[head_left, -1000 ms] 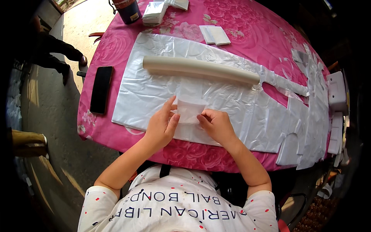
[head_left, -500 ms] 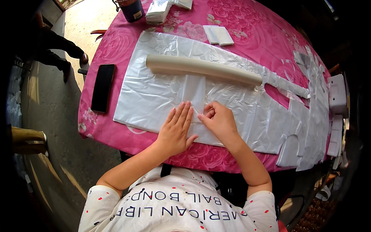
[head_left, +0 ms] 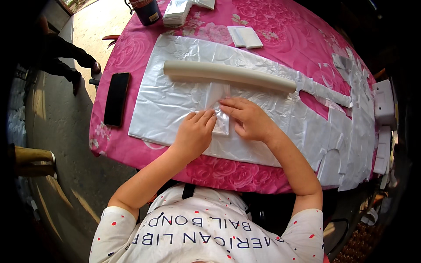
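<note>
A clear plastic bag (head_left: 218, 93), folded into a narrow strip, lies over a larger stack of silvery-white plastic sheets (head_left: 153, 109). My left hand (head_left: 195, 133) is closed at the strip's left edge, fingers bent and pressed together; its thumb is mostly hidden. On the strip's right side, my right hand (head_left: 251, 119) has its fingertips laid across the film and its thumb apart, lower down. Between the hands the film is creased and shiny. Just beyond them a long beige tube (head_left: 230, 77) rests across the sheets and touches or overlaps the strip's far end.
A black phone (head_left: 117, 100) lies at left on the pink flowered tablecloth (head_left: 136, 57). Folded white packets (head_left: 244, 37) and a packet stack (head_left: 176, 13) sit farther back, beside a dark container (head_left: 146, 10). Cut plastic pieces (head_left: 351, 144) spread at right. People's legs (head_left: 66, 57) show at left.
My right hand has moved up the strip, its fingers now reaching across the film. My left hand has gone from lying flat to bent fingers. The strip's near part is folded over.
</note>
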`<state>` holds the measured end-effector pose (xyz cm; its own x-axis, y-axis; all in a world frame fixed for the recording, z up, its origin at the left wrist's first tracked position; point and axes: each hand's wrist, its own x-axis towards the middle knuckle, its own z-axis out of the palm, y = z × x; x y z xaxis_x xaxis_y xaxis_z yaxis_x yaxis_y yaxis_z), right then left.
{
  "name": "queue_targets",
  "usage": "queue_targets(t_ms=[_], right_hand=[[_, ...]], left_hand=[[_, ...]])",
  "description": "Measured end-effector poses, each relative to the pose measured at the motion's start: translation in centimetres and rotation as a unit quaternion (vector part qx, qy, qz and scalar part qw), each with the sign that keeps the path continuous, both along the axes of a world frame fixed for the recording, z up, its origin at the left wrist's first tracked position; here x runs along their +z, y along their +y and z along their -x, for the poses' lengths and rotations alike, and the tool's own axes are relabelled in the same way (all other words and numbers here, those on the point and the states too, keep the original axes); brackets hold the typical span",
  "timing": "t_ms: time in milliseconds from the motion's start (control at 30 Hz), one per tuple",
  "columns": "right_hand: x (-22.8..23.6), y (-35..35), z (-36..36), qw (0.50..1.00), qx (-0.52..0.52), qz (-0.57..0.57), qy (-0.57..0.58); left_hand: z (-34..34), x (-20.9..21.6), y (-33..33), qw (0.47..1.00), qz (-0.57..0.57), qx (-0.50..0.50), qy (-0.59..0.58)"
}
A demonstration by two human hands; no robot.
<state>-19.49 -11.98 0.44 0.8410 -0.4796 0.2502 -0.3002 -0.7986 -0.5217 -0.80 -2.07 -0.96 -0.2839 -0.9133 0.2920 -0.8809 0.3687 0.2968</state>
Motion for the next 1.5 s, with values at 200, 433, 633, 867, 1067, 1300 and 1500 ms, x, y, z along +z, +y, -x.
queue_targets(t_ms=[200,433,633,867,1067,1300,1500], right_hand=[[-0.2,3.1,-0.4,0.996,-0.004,0.073,-0.047],[0.0,6.5,0.1,0.999,-0.007,0.028,-0.045],[0.1,6.8,0.3,0.995,-0.068,-0.032,-0.068],[0.9,6.7,-1.2,0.924,-0.29,-0.249,-0.023],[0.7,4.7,-1.8,0.877,-0.33,-0.349,0.025],[1.7,3.3,-2.0,0.828,-0.334,-0.439,0.1],[0.9,3.2,-1.9,0.847,-0.327,-0.405,0.11]], left_hand=[[-1.9,-0.2,1.4,0.981,0.062,-0.16,0.091],[-3.3,-0.7,3.7,0.975,0.006,-0.193,0.111],[-2.7,-0.6,3.3,0.979,-0.064,-0.102,0.165],[-1.2,1.0,1.0,0.911,-0.225,0.115,0.326],[-1.2,1.8,0.1,0.887,-0.233,0.177,0.357],[-0.8,0.7,0.5,0.984,-0.006,0.072,0.164],[1.9,-0.1,-0.4,0.998,-0.052,-0.016,0.033]])
